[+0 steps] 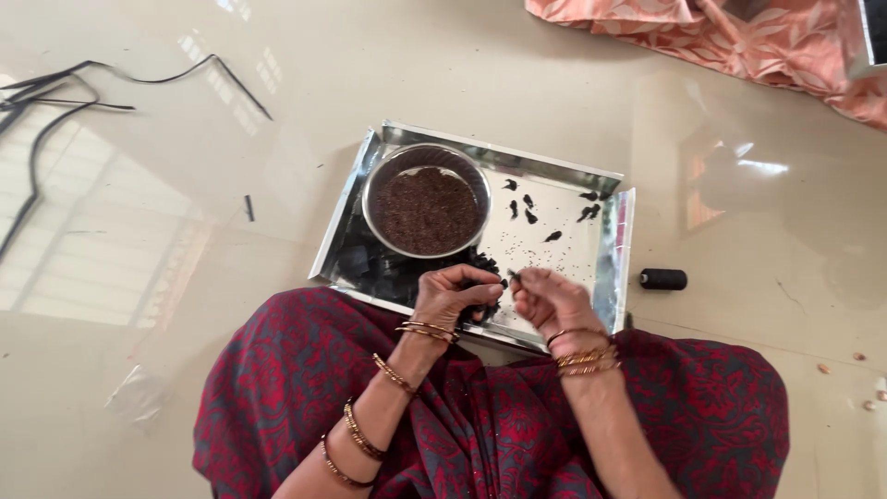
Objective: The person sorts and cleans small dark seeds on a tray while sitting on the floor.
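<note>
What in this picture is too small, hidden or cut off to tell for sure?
- Head view: the tiny dark piece pinched by the right hand is too small to identify.
- What the left hand grips is hidden by its curled fingers.
- The tray near edge is covered by both hands.
- The grains in the bowl are too fine to name.
- The patterned cloth is cut off by the top edge.

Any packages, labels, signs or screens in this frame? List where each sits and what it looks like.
Clear plastic wrapper: on the floor at lower left, crumpled, see-through; any label cannot be made out.
Dark flat object: at the top right edge on the patterned pink cloth, mostly cut off; possibly a screen, cannot tell.
No signs are visible.
</note>
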